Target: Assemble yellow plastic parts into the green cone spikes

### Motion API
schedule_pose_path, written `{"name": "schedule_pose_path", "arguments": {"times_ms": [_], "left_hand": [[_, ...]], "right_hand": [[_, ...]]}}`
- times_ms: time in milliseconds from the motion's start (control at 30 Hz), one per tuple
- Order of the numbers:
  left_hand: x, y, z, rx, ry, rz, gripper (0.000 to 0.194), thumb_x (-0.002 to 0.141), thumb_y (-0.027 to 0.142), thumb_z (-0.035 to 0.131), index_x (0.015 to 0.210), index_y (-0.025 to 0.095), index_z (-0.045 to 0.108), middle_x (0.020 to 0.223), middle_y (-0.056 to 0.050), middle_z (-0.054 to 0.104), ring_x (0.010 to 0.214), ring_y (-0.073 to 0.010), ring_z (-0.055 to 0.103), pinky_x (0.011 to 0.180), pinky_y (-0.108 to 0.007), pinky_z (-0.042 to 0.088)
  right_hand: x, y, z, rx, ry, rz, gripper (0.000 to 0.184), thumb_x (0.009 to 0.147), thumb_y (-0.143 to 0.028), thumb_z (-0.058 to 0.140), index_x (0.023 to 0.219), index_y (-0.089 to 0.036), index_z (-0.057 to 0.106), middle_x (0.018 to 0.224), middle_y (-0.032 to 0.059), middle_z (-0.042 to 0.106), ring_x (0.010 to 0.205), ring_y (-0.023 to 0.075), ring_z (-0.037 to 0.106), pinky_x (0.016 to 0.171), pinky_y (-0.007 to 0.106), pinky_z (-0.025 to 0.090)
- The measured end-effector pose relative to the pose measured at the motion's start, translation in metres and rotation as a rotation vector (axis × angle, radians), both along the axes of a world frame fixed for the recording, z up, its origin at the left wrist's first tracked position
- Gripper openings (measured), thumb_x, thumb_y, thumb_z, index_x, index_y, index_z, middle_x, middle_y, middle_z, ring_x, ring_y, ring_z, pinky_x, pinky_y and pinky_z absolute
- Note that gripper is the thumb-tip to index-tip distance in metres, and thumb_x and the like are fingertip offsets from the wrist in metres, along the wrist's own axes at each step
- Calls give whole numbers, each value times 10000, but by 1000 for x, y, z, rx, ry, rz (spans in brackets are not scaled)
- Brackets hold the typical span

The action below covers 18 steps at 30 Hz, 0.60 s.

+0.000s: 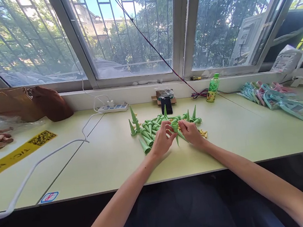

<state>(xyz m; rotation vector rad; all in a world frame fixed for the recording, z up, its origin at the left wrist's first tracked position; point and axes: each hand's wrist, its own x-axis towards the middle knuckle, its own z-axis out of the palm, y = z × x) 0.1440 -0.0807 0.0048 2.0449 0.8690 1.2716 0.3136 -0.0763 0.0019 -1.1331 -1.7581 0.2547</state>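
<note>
Left fingers: the left hand (pixel 161 142) grips the left side of a green cone, thumb and fingertips curled around its wide end.
Right fingers: the right hand (pixel 192 132) bunches its fingertips together at the right of the rim; I cannot tell whether they grip it or a small piece.
Held cone: the green cone (pixel 174 126) is between the hands, above the desk, wide end up and tip down.
Weight and feel: probably light, hollow plastic, fairly stiff; the smooth taper could slip towards the point.
Best hold: likely just under the wide collar, pinched lightly from both sides; the thin tip seems the weaker part.
Loose cones: a heap of green cones (pixel 145 144) lies just beyond the hands, a few upright at its sides.
Small bits: yellow pieces (pixel 203 134) lie beside the heap at the right.
Desk: the desk (pixel 111 145) is pale yellow-green, flat and smooth-looking, with a seam at the left.
Back of desk: a dark phone (pixel 166 106), then a green bottle (pixel 213 88) to the right and a power strip (pixel 114 108) to the left.
Window: barred panes (pixel 129 30) with trees beyond; bright daylight.
</note>
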Motion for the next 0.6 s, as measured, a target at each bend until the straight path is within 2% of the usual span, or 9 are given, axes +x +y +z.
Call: {"name": "schedule_pose_path", "arguments": {"times_ms": [333, 600], "left_hand": [[-1, -1, 3, 99, 59, 44, 358, 854, 221, 645, 1161, 238, 462, 895, -1, 637, 659, -95, 612, 553, -182, 472], [-2, 1, 0, 214, 98, 54, 304, 872, 243, 640, 1154, 230, 529, 887, -12, 652, 675, -111, 635, 559, -191, 496]], "right_hand": [[1, -1, 2, -11, 22, 9, 431, 1011, -488, 320, 677, -227, 396, 558, -14, 458, 508, 139, 398, 533, 285, 301], [1, 0, 0, 17, 29, 8, 434, 1005, -498, 329, 674, -224, 391, 545, -22, 458, 497, 132, 409, 531, 278, 301]]}}
